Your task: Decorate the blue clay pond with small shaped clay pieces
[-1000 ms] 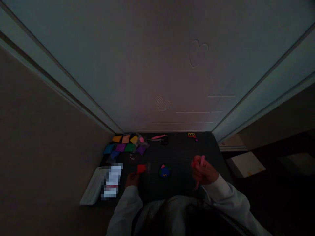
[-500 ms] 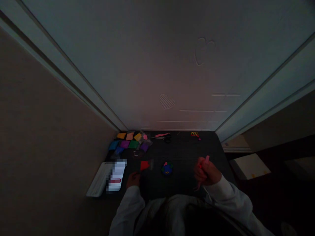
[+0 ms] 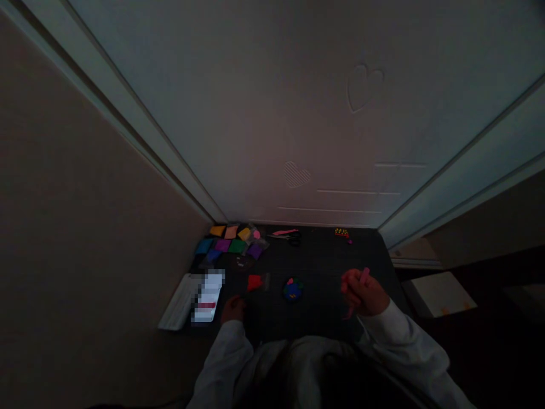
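My right hand [image 3: 367, 296] is closed around a slim pink stick-like tool [image 3: 365, 275], held above the right of the dark table. One end shows above the fingers, and a thin pink part appears below the hand. Curled low on the left is my left hand [image 3: 233, 309], beside the lit phone; whether anything sits in its fingers is hidden. Just beyond it lies a packet of red clay [image 3: 254, 282]. Between the hands is a round blue clay piece [image 3: 293, 289] with green, pink and yellow bits on it.
Several coloured clay packets [image 3: 222, 245] lie at the back left, near scissors [image 3: 293, 238] and another pink tool [image 3: 285, 232]. A small red piece with yellow dots [image 3: 341, 232] sits at the back right. A phone [image 3: 208, 298] rests by a white pad [image 3: 181, 304]. A white panel [image 3: 332, 125] rises behind.
The view has shifted slightly, so the table items appear a little further right. My right hand has turned a little, with the pink tool still in it. My left hand stays in place.
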Available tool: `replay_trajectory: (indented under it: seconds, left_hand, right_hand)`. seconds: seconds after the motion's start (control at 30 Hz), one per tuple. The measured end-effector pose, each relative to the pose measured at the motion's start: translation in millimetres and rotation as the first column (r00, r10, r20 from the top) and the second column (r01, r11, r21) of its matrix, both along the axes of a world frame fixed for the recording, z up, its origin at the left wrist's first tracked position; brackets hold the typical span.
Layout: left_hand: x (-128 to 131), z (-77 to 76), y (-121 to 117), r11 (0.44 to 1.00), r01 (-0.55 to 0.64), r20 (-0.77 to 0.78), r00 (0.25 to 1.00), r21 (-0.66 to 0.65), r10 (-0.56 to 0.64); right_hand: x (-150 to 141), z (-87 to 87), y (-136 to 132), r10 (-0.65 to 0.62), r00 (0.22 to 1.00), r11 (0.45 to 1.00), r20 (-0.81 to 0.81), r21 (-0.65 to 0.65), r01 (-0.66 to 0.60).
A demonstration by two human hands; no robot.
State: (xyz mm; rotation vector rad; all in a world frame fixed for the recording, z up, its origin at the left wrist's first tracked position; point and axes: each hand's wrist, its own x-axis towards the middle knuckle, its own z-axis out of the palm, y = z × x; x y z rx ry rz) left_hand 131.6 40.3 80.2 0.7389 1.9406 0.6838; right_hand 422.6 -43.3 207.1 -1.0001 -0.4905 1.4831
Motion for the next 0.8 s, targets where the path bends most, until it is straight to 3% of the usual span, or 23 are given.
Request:
replay_trajectory:
  seconds: [0.43, 0.8]
  left_hand:
    - [-6, -12.9, 8, 0.999, -0.025, 0.005, 1.0, -0.04, 0.025]
    - [4, -19.2, 6, 0.995, -0.055, -0.024, 0.998, 0.08, 0.057]
  right_hand:
    - [3, -5.3, 4, -0.044, 0.999, 0.998, 0.018, 0.035, 0.043]
    - [10, -8.1, 4, -0.062, 0.998, 0.995, -0.007, 0.081, 0.062]
